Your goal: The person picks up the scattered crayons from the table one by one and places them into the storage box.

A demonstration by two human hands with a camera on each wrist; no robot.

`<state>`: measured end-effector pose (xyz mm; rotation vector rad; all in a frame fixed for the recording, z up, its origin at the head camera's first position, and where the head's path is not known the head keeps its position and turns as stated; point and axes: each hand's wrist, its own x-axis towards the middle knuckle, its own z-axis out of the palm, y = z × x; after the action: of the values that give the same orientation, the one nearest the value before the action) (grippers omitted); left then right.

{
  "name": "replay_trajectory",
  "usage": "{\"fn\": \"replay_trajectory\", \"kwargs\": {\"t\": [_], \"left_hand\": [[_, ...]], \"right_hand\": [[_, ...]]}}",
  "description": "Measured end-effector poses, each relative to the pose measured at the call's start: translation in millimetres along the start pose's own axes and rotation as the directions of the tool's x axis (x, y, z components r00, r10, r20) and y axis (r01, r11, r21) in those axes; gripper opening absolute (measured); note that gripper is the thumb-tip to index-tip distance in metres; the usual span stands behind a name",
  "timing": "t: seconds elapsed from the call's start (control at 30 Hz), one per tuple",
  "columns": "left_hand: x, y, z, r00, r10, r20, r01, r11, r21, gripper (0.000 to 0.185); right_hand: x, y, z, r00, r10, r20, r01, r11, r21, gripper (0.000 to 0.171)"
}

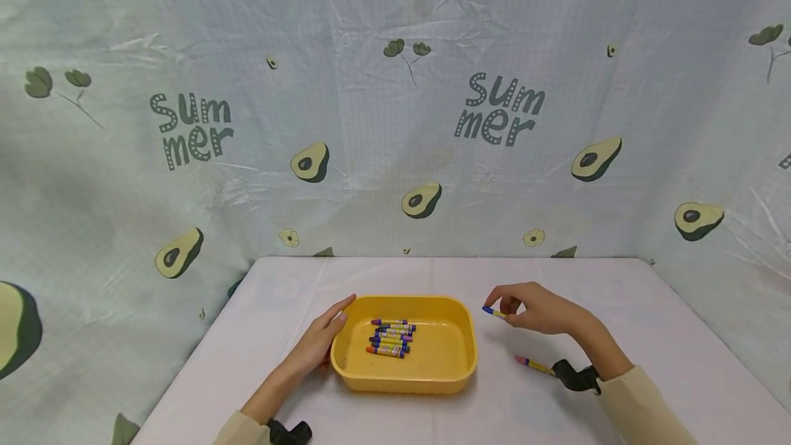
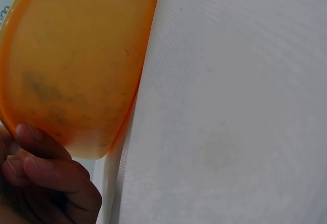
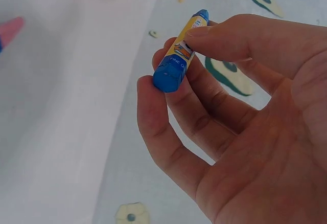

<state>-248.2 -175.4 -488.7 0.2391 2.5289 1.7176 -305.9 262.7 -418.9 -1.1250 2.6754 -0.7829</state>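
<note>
A blue crayon [image 3: 176, 55] with a yellow and blue wrapper is pinched between the thumb and fingertips of my right hand [image 1: 540, 307]. That hand hovers over the table to the right of a yellow plastic tray [image 1: 432, 384]. My left hand [image 1: 318, 342] holds the tray's left side, its thumb at the rim and curled fingers [image 2: 56, 173] against the outer wall. Inside the tray, several crayons [image 1: 391, 338] lie side by side, left of its middle. A pink crayon [image 1: 534, 365] lies on the table below my right hand, its near end hidden by the wrist camera.
The table [image 1: 383, 424] has a white cover. Behind it and at both sides hangs a pale curtain [image 1: 358, 108] printed with avocados and lettering. Black cameras [image 1: 575, 375] are strapped at both wrists.
</note>
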Motion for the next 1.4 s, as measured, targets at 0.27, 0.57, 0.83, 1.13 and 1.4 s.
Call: {"fn": "replay_trajectory", "kwargs": {"t": [0.27, 0.57, 0.83, 1.13, 1.4], "left_hand": [[2.7, -2.1, 1.2, 1.0, -0.008, -0.005, 0.008, 1.0, -0.005, 0.049], [4.3, -0.4, -1.9, 1.0, -0.019, -0.023, 0.019, 1.0, 0.003, 0.049], [3.3, 1.7, -1.0, 1.0, 0.005, -0.024, -0.005, 1.0, 0.008, 0.049], [4.5, 1.3, 2.6, 0.999, 0.0, -0.038, 0.0, 1.0, 0.003, 0.048], [7.5, 0.0, 2.6, 0.998, -0.001, -0.059, 0.002, 1.0, 0.027, 0.048]], "right_hand": [[20, -31, -12, 1.0, -0.009, 0.012, 0.01, 0.998, -0.059, 0.032], [49, -63, -14, 0.996, -0.043, 0.075, 0.049, 0.996, -0.076, 0.035], [74, -82, -2, 0.989, -0.052, 0.139, 0.064, 0.994, -0.088, 0.034], [92, -88, 14, 0.983, -0.075, 0.17, 0.098, 0.987, -0.129, 0.033], [110, -97, 23, 0.975, -0.12, 0.19, 0.149, 0.978, -0.149, 0.031]]}}
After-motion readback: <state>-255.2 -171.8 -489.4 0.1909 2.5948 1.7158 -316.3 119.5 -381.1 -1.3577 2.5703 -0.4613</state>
